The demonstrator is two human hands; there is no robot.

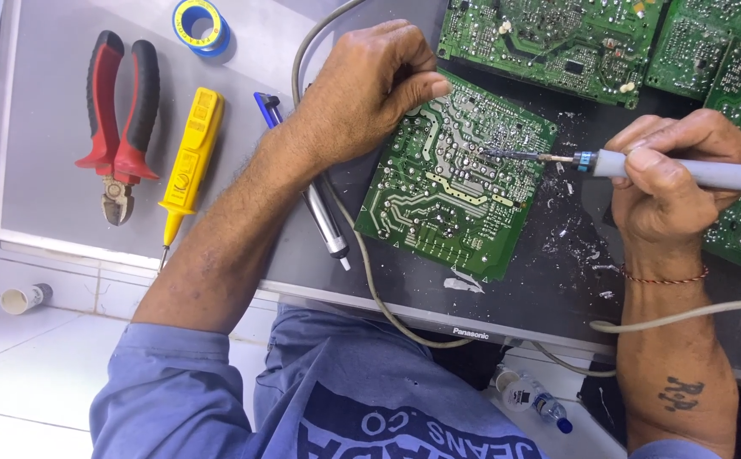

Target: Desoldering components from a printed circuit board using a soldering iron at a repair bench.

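Soldering at a dark bench above white floor tiles.
Left hand is gripping the board by its top edge; right hand is grasping the iron, tip touching the board between both hands.

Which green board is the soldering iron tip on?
The near circuit board under the left hand, solder side up; the other boards lie behind, untouched.

Single head-worn cam, looking steeply down from above the person's chest, close range. Worktop fills most of the frame; the person's blue shirt sits along the bottom edge, white tiled floor bottom left. Far end of the bench is up. Both forearms enter from below. No second view, so no overlap.
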